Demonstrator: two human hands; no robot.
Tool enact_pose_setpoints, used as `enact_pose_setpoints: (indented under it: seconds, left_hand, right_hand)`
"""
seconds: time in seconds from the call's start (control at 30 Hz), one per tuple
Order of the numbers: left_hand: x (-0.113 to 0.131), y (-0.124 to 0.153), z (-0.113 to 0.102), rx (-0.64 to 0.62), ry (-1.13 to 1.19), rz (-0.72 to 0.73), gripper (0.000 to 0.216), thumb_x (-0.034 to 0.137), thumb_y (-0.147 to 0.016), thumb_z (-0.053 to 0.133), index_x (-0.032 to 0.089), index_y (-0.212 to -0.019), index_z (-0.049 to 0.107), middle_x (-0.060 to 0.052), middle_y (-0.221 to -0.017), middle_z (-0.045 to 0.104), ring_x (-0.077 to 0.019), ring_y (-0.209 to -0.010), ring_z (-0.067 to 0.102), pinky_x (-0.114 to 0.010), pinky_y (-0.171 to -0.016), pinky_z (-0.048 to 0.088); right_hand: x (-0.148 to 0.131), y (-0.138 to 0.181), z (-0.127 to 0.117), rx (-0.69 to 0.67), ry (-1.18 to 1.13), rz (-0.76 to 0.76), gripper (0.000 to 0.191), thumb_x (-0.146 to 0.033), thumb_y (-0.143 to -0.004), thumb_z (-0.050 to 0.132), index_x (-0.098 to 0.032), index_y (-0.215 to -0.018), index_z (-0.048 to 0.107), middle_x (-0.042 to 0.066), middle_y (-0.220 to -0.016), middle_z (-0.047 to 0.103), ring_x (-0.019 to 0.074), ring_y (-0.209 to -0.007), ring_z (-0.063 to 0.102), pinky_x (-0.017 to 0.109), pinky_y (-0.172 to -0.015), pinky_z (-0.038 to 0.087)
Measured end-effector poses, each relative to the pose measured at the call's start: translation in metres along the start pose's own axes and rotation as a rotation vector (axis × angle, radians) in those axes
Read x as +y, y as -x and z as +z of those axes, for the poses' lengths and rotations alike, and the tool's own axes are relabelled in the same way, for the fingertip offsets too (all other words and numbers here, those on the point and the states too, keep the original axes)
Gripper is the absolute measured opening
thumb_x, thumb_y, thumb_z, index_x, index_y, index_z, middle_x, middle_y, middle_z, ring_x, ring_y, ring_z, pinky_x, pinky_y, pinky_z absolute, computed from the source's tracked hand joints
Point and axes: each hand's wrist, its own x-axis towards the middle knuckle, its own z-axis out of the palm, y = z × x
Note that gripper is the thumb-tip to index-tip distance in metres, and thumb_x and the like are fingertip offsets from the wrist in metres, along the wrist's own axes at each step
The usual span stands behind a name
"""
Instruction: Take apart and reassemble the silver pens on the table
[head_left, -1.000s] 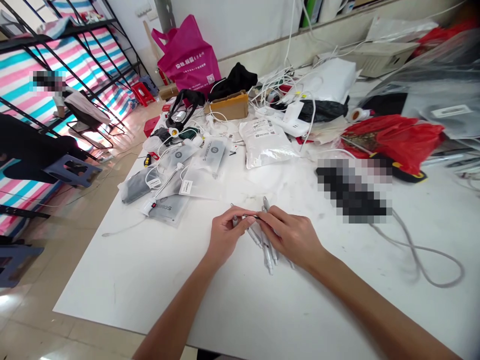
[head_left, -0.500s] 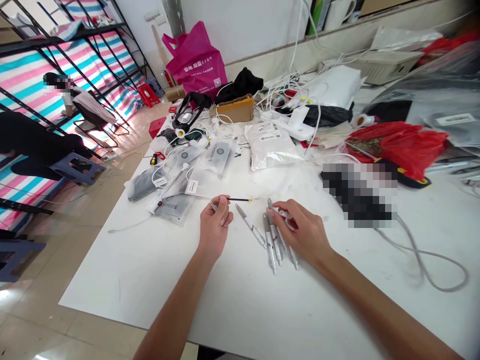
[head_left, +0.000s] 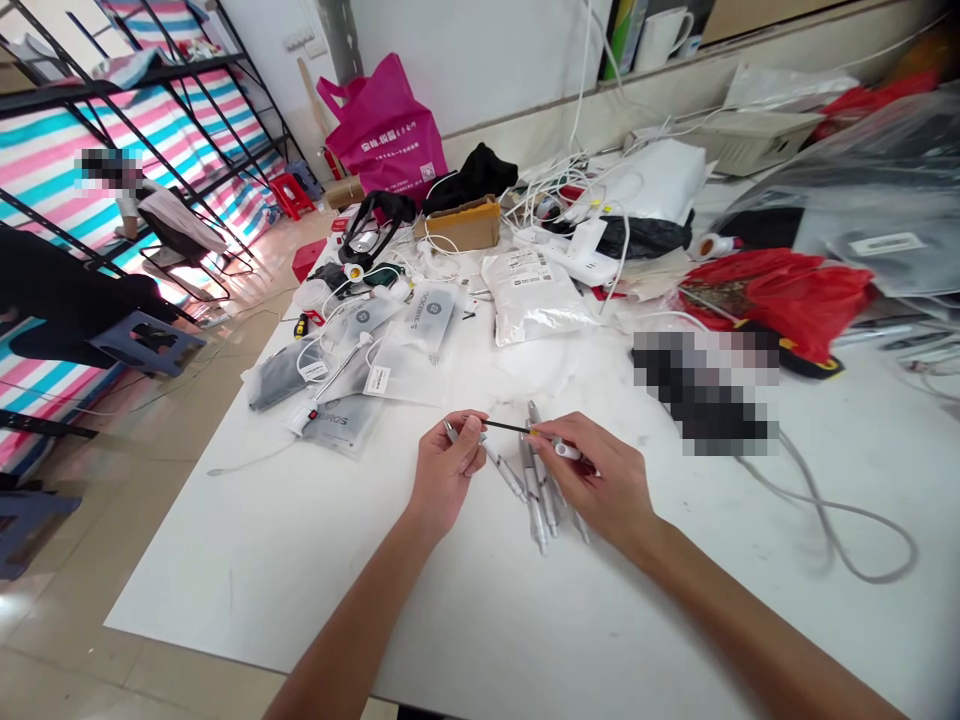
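My left hand (head_left: 446, 475) pinches a silver-tipped pen part (head_left: 451, 432) and a thin black ink refill (head_left: 506, 427) with a yellow end. My right hand (head_left: 592, 472) holds a short white pen barrel (head_left: 567, 451), its fingertips close to the refill's yellow end. Just below my hands, several white retractable pens (head_left: 534, 495) lie loosely side by side on the white table (head_left: 300, 570). Their lower parts show, and my hands hide some of their upper parts.
Sealed plastic packets with white cables (head_left: 390, 340) lie left of my hands. Behind are a white parcel (head_left: 532, 295), a cardboard box (head_left: 457, 225) and tangled cables. A red plastic bag (head_left: 780, 290) and a pixelated dark object (head_left: 705, 390) lie to the right.
My right hand has moved left from the pens, now holding a white barrel near the refill's yellow end. My left hand has moved slightly right, still holding the refill.
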Motion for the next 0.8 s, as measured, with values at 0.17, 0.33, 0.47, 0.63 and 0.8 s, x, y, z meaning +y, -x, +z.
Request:
enact_pose_setpoints:
  seconds: [0.17,0.33,0.47,0.63,0.8]
  left_hand:
    - [0.0022,-0.0005,-0.0013,-0.007,-0.014,-0.001,0.028,0.041,-0.086,0.081,0.014,-0.091,0.075,0.005,-0.065,0.045,-0.0036,-0.052,0.025,-0.023,-0.051,0.025]
    - [0.0055,0.0000,-0.0018,-0.046,-0.005,-0.009,0.029,0.042,-0.089,0.078,0.014,-0.094,0.076,0.005,-0.065,0.041,-0.0048,-0.055,0.026,-0.023,-0.053,0.028]
    - [0.0062,0.0009,-0.0006,-0.059,-0.002,-0.014,0.031,0.044,-0.091,0.075,0.014,-0.095,0.077,0.001,-0.073,0.048,-0.0061,-0.062,0.033,-0.022,-0.057,0.032]
    - [0.0076,0.0028,0.0006,-0.095,-0.021,-0.002,0.029,0.046,-0.095,0.069,0.017,-0.099,0.077,-0.009,-0.111,0.069,-0.0121,-0.091,0.059,-0.023,-0.075,0.046]
    - [0.0077,0.0010,-0.0032,-0.084,-0.027,-0.080,0.032,0.046,-0.094,0.070,0.017,-0.106,0.073,-0.014,-0.116,0.076,-0.0232,-0.108,0.071,-0.033,-0.088,0.054]
  right_hand:
    - [0.0043,0.0001,-0.0008,-0.054,-0.001,-0.009,0.009,-0.015,-0.096,0.068,-0.023,-0.101,0.069,0.002,-0.088,0.070,0.0078,-0.057,0.050,0.025,-0.046,0.036]
    - [0.0019,0.0020,0.0016,-0.114,0.001,-0.014,0.008,-0.015,-0.097,0.068,-0.023,-0.097,0.068,0.001,-0.083,0.067,0.0087,-0.059,0.048,0.025,-0.050,0.038]
    - [0.0006,0.0035,0.0048,-0.127,0.000,-0.018,0.006,-0.016,-0.097,0.068,-0.022,-0.095,0.068,0.001,-0.082,0.065,0.0089,-0.059,0.046,0.026,-0.051,0.037]
    - [0.0028,0.0054,0.0070,-0.177,0.019,0.025,0.007,-0.021,-0.099,0.066,-0.022,-0.093,0.068,0.000,-0.081,0.061,0.0090,-0.057,0.044,0.026,-0.051,0.038]
    - [0.0031,0.0029,0.0062,-0.205,0.031,0.126,0.016,-0.031,-0.100,0.065,-0.023,-0.113,0.069,0.002,-0.089,0.060,0.0110,-0.060,0.050,0.028,-0.057,0.047]
